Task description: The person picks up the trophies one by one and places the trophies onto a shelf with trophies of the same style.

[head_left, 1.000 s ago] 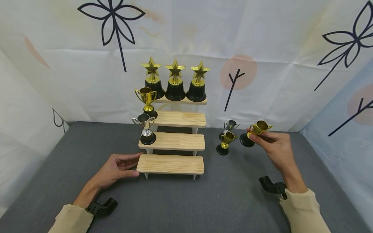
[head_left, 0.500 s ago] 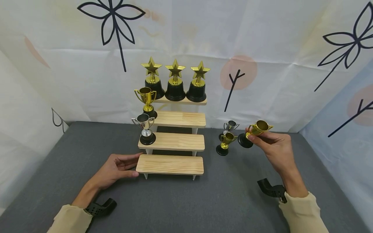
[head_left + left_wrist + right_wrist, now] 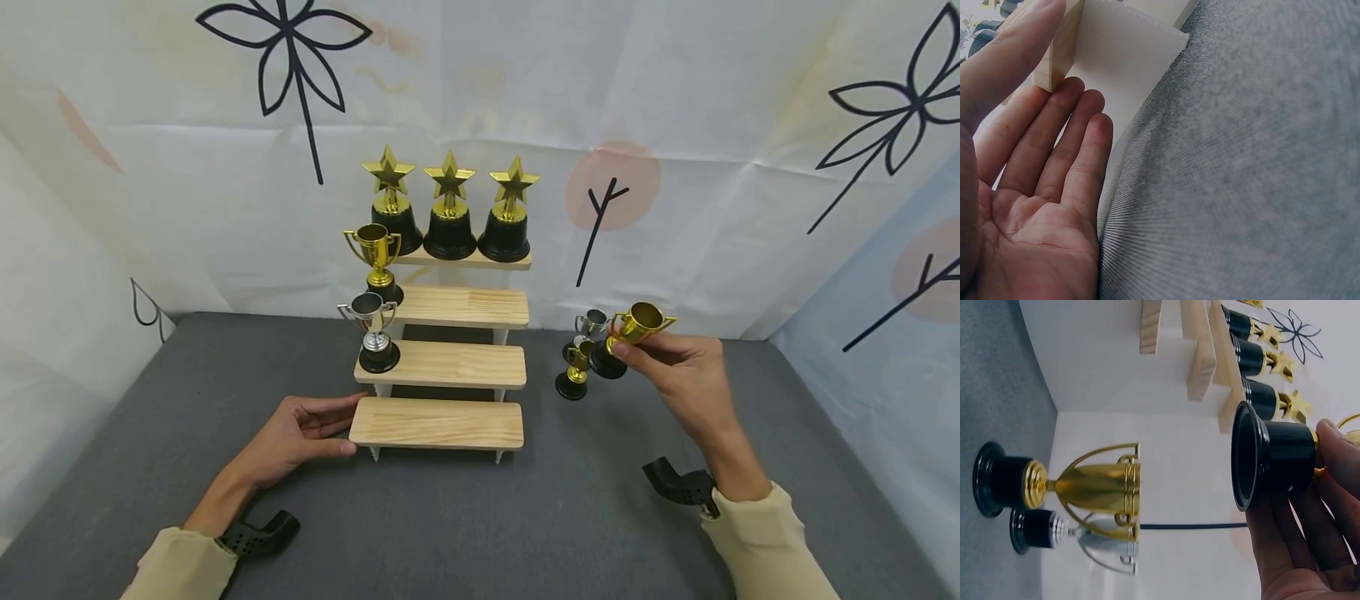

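Note:
My right hand pinches a gold trophy cup by its stem, just above the black base. It is held off the table and tilted; the right wrist view shows the hollow underside of its base. Just left of it a smaller-looking gold trophy and a silver trophy stand on the table, partly hidden behind the held one. My left hand touches the left end of the lowest step of a wooden display stand, its fingers nearly straight.
Along the stand's top step stand three star trophies. At the left ends of the steps below are a gold cup and a silver cup. A patterned white cloth hangs behind the grey table.
My right hand has moved left with the gold trophy cup, bringing it in front of the standing trophies. My left hand stays at the stand.

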Demonstrator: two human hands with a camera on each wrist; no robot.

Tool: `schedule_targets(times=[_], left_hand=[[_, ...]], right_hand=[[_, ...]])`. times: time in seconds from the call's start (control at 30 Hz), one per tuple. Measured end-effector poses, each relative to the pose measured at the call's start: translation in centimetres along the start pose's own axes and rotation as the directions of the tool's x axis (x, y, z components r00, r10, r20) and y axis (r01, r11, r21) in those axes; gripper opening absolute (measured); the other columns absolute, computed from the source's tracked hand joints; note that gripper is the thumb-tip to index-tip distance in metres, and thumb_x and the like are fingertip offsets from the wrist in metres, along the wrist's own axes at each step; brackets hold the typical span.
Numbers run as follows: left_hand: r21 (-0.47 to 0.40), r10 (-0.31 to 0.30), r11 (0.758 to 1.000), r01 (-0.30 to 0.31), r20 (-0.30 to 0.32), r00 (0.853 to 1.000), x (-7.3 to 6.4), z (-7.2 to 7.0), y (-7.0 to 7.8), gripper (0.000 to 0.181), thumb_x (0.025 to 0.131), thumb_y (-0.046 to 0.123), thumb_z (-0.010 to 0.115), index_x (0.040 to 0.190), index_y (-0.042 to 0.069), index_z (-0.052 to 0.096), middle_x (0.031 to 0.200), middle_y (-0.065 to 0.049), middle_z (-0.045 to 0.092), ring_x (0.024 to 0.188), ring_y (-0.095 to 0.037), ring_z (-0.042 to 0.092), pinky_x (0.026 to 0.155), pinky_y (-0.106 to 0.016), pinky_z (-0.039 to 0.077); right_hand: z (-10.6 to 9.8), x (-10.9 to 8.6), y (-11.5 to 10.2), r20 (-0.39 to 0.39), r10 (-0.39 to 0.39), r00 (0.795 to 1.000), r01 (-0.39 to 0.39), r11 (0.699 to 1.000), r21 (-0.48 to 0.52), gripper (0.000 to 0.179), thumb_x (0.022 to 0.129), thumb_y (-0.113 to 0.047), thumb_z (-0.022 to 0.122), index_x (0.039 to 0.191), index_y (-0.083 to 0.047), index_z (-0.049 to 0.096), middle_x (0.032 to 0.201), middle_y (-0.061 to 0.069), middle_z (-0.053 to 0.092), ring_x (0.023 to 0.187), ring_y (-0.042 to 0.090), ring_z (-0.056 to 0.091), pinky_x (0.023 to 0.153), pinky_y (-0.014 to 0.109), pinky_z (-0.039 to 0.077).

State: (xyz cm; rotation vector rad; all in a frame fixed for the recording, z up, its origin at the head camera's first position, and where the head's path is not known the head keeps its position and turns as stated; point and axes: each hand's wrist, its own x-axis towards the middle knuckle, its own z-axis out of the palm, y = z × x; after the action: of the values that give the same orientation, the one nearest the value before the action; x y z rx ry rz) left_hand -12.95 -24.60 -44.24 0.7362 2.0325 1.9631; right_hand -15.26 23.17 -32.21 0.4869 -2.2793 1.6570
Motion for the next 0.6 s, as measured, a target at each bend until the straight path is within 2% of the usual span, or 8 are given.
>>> schedule_targets(times=[0.13, 0.23, 0.6], left_hand=[[0.0, -0.002, 1.0, 0.002, -0.003, 1.0, 0.0, 0.0, 0.0, 0.064, 0.086, -0.012, 0.073, 0.141, -0.022, 0.042, 0.141, -0.001, 0.059, 0.125, -0.013, 0.059, 0.099, -0.029, 0.054], [-0.002, -0.001, 1.0, 0.001, -0.002, 1.0, 0.0, 0.0, 0.0, 0.064, 0.086, -0.012, 0.073, 0.141, -0.022, 0.042, 0.14, 0.001, 0.06, 0.125, -0.013, 0.059, 0.099, -0.028, 0.054], [-0.003, -0.002, 1.0, 0.002, -0.002, 1.0, -0.1, 0.0, 0.0, 0.063, 0.087, -0.012, 0.072, 0.142, -0.021, 0.042, 0.141, -0.002, 0.059, 0.125, -0.013, 0.059, 0.099, -0.029, 0.054]], right_hand=[[0.4, 0.3, -0.2, 0.003, 0.003, 1.0, -0.003, 1.0, -0.022, 0.024, 0.091, -0.004, 0.077, 0.112, 0.006, 0.075, 0.109, 0.007, 0.076, 0.105, 0.013, 0.071, 0.088, 0.021, 0.059], [0.7, 0.5, -0.6, -0.007, 0.014, 1.0, -0.014, 0.999, -0.051, 0.025, 0.091, -0.007, 0.078, 0.112, 0.005, 0.076, 0.107, 0.003, 0.076, 0.103, 0.011, 0.071, 0.086, 0.021, 0.059], [2.9, 2.1, -1.7, 0.032, -0.011, 0.999, 0.011, 1.0, 0.018, 0.022, 0.091, -0.007, 0.077, 0.111, 0.001, 0.078, 0.11, 0.007, 0.076, 0.107, 0.015, 0.071, 0.089, 0.024, 0.059]])
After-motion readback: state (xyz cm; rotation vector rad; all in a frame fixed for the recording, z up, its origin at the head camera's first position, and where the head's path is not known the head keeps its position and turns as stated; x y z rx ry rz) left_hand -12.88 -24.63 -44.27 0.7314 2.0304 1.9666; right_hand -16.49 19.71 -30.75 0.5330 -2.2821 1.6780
